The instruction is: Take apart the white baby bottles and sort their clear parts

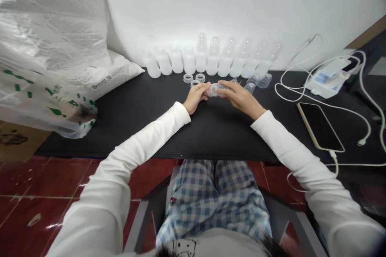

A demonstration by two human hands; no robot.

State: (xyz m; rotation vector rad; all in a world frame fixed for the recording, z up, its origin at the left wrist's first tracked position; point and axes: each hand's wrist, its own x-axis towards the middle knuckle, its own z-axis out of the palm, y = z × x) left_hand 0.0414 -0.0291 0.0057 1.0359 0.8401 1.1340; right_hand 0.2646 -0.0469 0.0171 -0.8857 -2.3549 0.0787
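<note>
In front of my chest, both hands meet over a small translucent baby bottle top [214, 89], with what looks like a collar ring and a clear cap. My left hand [196, 97] pinches its left end, and my right hand [238, 97] has its fingers closed over the right end. Fingers hide part of the piece. Just beyond my left hand lie a few loose collar rings [200, 78]. Past my right hand are several clear caps [264, 81]. Behind them stands a row of translucent baby bottles [189, 61], some topped with clear domed caps [230, 46].
White plastic bags [54, 20] fill the left side of the black table [144, 128]. On the right lie a phone [321, 126] on a cable, a white power strip [328, 78] and looping white cords [340, 110]. A white wall [241, 0] rises behind the bottles.
</note>
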